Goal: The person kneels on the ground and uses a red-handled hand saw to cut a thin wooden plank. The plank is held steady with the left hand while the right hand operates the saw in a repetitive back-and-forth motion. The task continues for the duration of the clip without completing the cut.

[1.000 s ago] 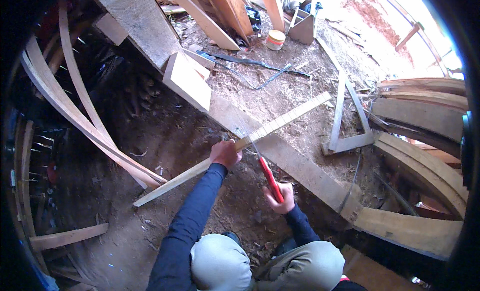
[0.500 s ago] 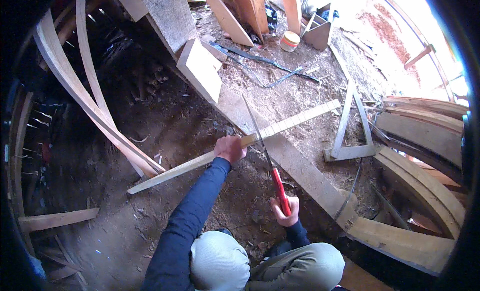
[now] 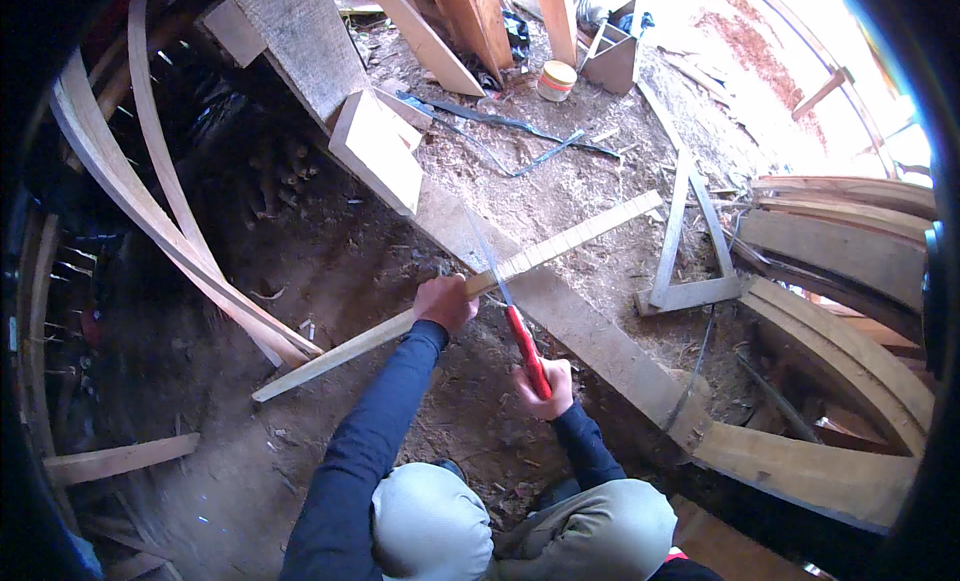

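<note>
My left hand (image 3: pixel 445 303) is closed round a long, thin wooden strip (image 3: pixel 590 243) that lies slantwise across a thick beam (image 3: pixel 590 326). Evenly spaced cross lines run along the strip's right part. My right hand (image 3: pixel 546 388) grips the red handle of a hand saw (image 3: pixel 528 351). The saw's narrow blade crosses the strip just right of my left hand, its tip pointing up and away over the beam. Whether the teeth have cut into the strip cannot be made out.
A wooden block (image 3: pixel 378 153) stands on the beam. Beyond it lie a dark strap (image 3: pixel 510 126), a round tub (image 3: pixel 556 80) and a wooden carrier (image 3: pixel 612 61). A triangular wooden frame (image 3: pixel 690 293) is at right, near curved timbers (image 3: pixel 840 366). Long bent strips (image 3: pixel 170 216) lean at left.
My right hand has pushed the saw forward and slightly left, so its handle is now closer to the strip. My left hand keeps its hold, and the whole view has shifted slightly.
</note>
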